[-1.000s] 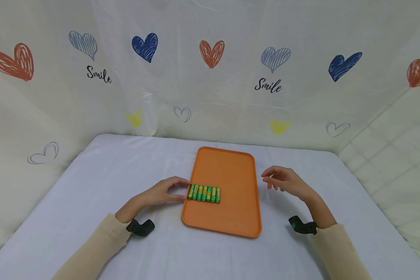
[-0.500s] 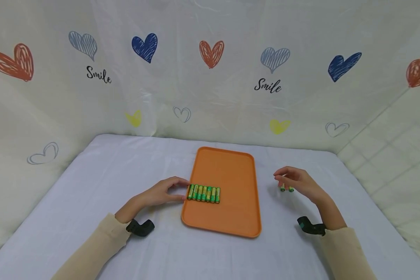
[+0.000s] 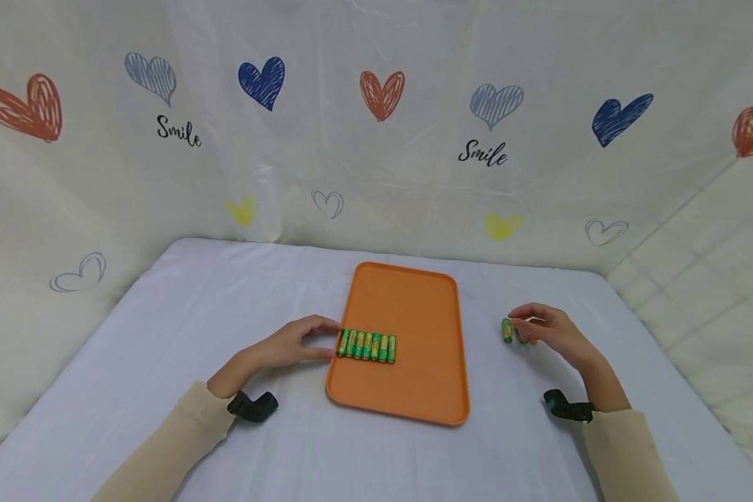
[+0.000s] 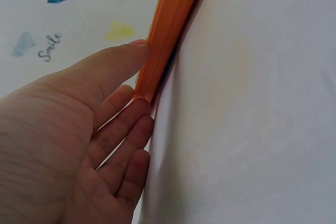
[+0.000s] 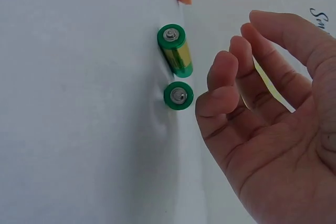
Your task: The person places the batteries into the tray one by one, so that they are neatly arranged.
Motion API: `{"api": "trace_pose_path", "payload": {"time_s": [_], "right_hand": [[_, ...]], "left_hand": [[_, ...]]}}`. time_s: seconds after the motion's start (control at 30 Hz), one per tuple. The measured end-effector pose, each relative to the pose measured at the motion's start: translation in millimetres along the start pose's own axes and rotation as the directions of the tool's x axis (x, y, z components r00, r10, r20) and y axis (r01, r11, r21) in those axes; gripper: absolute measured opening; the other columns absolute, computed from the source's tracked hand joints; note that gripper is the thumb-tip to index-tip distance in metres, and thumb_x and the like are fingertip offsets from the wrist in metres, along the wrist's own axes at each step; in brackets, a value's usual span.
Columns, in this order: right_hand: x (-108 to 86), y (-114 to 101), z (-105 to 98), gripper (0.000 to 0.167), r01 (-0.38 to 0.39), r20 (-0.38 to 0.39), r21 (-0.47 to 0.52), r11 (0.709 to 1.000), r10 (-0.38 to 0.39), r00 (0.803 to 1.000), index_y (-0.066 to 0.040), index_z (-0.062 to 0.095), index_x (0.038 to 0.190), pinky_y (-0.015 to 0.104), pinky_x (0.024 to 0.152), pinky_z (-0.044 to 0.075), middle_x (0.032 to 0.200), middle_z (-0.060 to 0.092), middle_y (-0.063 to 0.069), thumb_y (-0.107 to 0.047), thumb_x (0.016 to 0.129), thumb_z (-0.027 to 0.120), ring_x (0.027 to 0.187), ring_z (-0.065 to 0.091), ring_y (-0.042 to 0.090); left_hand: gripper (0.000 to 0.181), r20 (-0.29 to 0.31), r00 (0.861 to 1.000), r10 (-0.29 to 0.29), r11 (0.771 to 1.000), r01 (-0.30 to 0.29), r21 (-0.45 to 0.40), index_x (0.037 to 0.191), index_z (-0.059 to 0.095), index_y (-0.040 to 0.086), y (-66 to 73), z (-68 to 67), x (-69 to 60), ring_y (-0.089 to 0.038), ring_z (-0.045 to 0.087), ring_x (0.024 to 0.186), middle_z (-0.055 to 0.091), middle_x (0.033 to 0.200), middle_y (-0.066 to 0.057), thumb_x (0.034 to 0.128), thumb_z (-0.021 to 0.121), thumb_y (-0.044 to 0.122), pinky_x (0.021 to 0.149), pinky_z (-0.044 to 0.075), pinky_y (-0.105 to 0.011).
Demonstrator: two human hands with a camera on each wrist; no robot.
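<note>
A row of several green-and-gold batteries (image 3: 366,346) lies side by side on the orange tray (image 3: 408,390), starting at its left rim. At that rim my left hand (image 3: 293,342) touches the tray with thumb and fingertips spread apart; the left wrist view has them against the tray's side (image 4: 169,30). Over to the right of the tray, my right hand (image 3: 549,332) hovers by two loose batteries on the cloth. One battery (image 3: 507,330) shows fully, the other (image 3: 522,337) is partly behind the fingers. In the right wrist view, the loosely bent fingers (image 5: 223,69) stand apart from both batteries (image 5: 178,96).
White cloth (image 3: 477,453) covers the table. Behind it rises a pale backdrop (image 3: 427,188) printed with hearts and "Smile" lettering. Each wrist carries a black camera band (image 3: 253,407).
My right hand has moved rightward, away from the tray, to the two loose batteries, which have come into view from behind it. The left hand, tray and battery row have stayed put.
</note>
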State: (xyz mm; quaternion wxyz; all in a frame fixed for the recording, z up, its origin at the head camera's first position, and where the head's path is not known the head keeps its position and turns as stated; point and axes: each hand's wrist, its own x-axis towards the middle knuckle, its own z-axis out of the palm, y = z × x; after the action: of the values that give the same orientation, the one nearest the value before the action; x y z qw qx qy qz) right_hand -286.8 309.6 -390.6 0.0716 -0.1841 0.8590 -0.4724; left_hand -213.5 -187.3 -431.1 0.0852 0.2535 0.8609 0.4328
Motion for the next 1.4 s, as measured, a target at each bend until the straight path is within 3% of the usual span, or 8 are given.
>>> {"api": "trace_pose_path", "payload": {"time_s": [0.23, 0.4, 0.57, 0.93, 1.4], "right_hand": [[-1.1, 13.0, -3.5, 0.042, -0.126, -0.107, -0.056, 0.99, 0.119, 0.987, 0.006, 0.055, 0.124, 0.026, 0.06, 0.047, 0.095, 0.06, 0.003, -0.025, 0.097, 0.063, 0.068, 0.055, 0.013], [-0.8, 18.2, -5.7, 0.048, -0.176, -0.068, -0.077, 0.981, 0.171, 0.983, 0.004, 0.054, 0.129, 0.027, 0.063, 0.046, 0.107, 0.057, 0.007, -0.025, 0.093, 0.068, 0.077, 0.055, 0.01], [-0.8, 22.1, -7.0, 0.054, -0.155, -0.031, -0.118, 0.981, 0.152, 0.988, 0.003, 0.053, 0.132, 0.026, 0.064, 0.048, 0.11, 0.055, 0.013, -0.02, 0.088, 0.073, 0.082, 0.054, 0.01], [-1.5, 26.8, -10.5, 0.059, -0.082, 0.057, -0.12, 0.989, 0.09, 0.994, 0.004, 0.052, 0.134, 0.025, 0.062, 0.048, 0.098, 0.055, 0.011, -0.014, 0.084, 0.078, 0.08, 0.052, 0.008], [-3.3, 21.5, -9.4, 0.059, -0.104, 0.071, -0.162, 0.981, 0.117, 0.991, 0.005, 0.055, 0.125, 0.022, 0.067, 0.046, 0.095, 0.055, 0.011, -0.019, 0.078, 0.083, 0.08, 0.052, 0.01]], "left_hand": [[0.052, 0.004, 1.0, 0.003, 1.0, -0.003, -0.004, 0.135, 0.055, 0.013, 1.7, -0.4, -0.5, -0.022, 0.049, 0.126, 0.057, 0.133, -0.001, 0.09, 0.071, 0.032, 0.108, 0.036, -0.047], [0.052, -0.002, 1.0, 0.005, 1.0, -0.005, 0.001, 0.134, 0.055, 0.013, -0.7, 0.2, 0.4, -0.02, 0.05, 0.126, 0.058, 0.133, 0.0, 0.0895, 0.072, 0.033, 0.107, 0.037, -0.045], [0.052, -0.003, 1.0, 0.008, 1.0, -0.008, 0.002, 0.134, 0.055, 0.013, -1.3, 0.3, 0.7, -0.02, 0.05, 0.126, 0.058, 0.133, 0.0, 0.0896, 0.072, 0.033, 0.106, 0.037, -0.045], [0.052, -0.004, 1.0, -0.013, 1.0, 0.013, -0.009, 0.134, 0.056, 0.013, 1.5, 0.2, 0.8, -0.021, 0.049, 0.126, 0.058, 0.133, 0.0, 0.0888, 0.073, 0.032, 0.107, 0.037, -0.046], [0.052, -0.006, 1.0, -0.01, 1.0, 0.01, -0.007, 0.134, 0.056, 0.013, 0.2, 0.6, 0.4, -0.022, 0.05, 0.125, 0.058, 0.132, 0.0, 0.0893, 0.072, 0.033, 0.107, 0.036, -0.048]]}}
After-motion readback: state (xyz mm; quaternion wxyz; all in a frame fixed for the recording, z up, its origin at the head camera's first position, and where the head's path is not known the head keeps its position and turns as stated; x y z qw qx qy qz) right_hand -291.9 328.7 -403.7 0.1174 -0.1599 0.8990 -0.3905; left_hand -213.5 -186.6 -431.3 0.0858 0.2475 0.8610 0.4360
